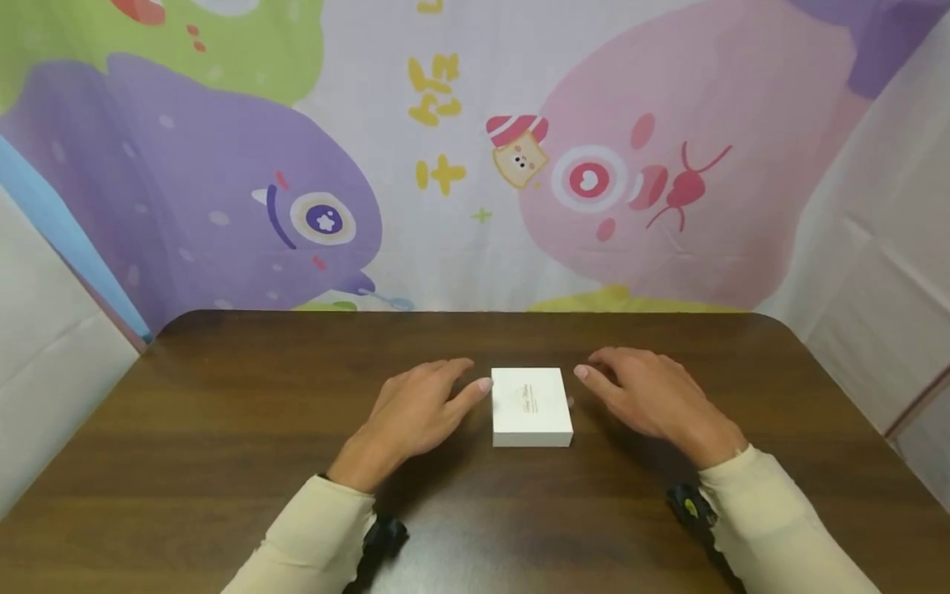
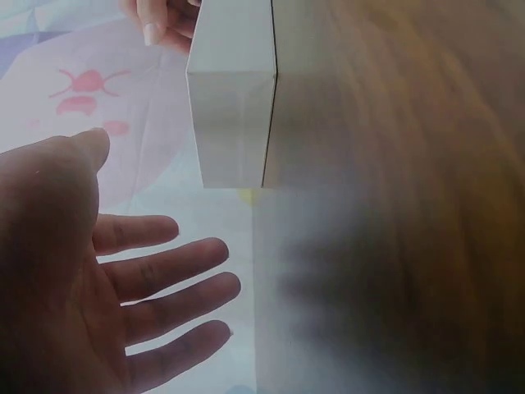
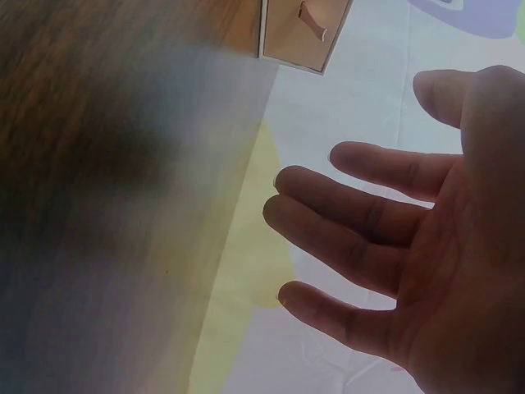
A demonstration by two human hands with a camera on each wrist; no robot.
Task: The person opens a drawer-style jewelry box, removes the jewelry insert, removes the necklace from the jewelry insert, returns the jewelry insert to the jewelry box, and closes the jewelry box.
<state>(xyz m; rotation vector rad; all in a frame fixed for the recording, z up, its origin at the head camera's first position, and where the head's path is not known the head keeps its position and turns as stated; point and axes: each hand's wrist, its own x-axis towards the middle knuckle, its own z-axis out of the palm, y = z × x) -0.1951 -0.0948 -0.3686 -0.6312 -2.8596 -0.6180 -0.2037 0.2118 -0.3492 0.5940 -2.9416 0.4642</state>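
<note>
A small white box (image 1: 529, 401) with fine gold lettering on its lid lies flat on the brown wooden table, between my two hands. On its left side is my left hand (image 1: 417, 410), its thumb tip right at the box's edge in the head view. In the left wrist view the fingers (image 2: 168, 271) are spread and hold nothing. My right hand (image 1: 653, 396) hovers to the right of the box, a short gap away, with its fingers extended and nothing in them. A brown ribbon tab (image 3: 312, 22) sticks out from the box's right side in the right wrist view.
The dark wood table (image 1: 245, 388) has rounded far corners. Behind it hangs a cloth (image 1: 445, 264) printed with cartoon creatures, and pale cloth panels (image 1: 883, 272) stand at both sides. Dark straps with devices (image 1: 690, 505) sit at both wrists.
</note>
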